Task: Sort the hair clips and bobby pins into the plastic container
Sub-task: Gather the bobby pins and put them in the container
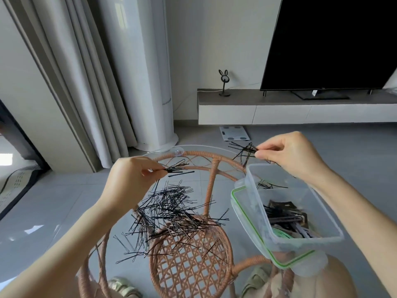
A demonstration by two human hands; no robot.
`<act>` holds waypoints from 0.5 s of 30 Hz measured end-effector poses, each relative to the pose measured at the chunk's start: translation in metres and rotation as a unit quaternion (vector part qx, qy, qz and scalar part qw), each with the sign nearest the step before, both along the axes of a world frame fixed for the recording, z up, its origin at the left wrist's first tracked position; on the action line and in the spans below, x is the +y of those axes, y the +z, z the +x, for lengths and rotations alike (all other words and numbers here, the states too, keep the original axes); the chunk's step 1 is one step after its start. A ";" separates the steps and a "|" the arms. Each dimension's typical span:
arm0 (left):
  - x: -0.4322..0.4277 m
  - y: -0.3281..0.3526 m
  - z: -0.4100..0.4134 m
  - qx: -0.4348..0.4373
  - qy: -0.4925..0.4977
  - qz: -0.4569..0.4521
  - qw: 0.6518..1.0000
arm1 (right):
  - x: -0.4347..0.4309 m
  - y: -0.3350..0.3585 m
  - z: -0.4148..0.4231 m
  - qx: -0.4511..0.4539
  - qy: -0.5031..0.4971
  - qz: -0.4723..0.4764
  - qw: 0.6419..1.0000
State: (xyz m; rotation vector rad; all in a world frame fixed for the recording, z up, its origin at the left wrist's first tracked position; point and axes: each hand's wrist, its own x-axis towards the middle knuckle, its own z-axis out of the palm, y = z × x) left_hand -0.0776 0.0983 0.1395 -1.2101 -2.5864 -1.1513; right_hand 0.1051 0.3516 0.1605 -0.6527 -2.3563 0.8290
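You are pinching a few bobby pins [178, 168] in your left hand [133, 179] and more in your right hand [290, 155], holding those by the plastic container [305, 240] so they can drop in.

Black bobby pins [171, 208], clear green-rimmed plastic container [328, 220], tan lattice-woven rattan table [211, 168].

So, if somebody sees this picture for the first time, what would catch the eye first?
First the heap of black bobby pins in the middle, spread over the wicker table. Above it, the left hand and the right hand each pinch a small bunch of pins. At the right sits a clear plastic container with dark hair clips in its near compartment.
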 end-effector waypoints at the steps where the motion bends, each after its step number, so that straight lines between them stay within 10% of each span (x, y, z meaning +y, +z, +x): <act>1: 0.005 0.001 0.001 -0.002 -0.003 0.001 1.000 | 0.010 0.002 0.008 -0.008 -0.011 0.009 1.000; 15: 0.066 0.004 0.015 0.049 -0.050 0.001 0.998 | 0.066 -0.062 0.018 -0.238 0.051 0.059 0.968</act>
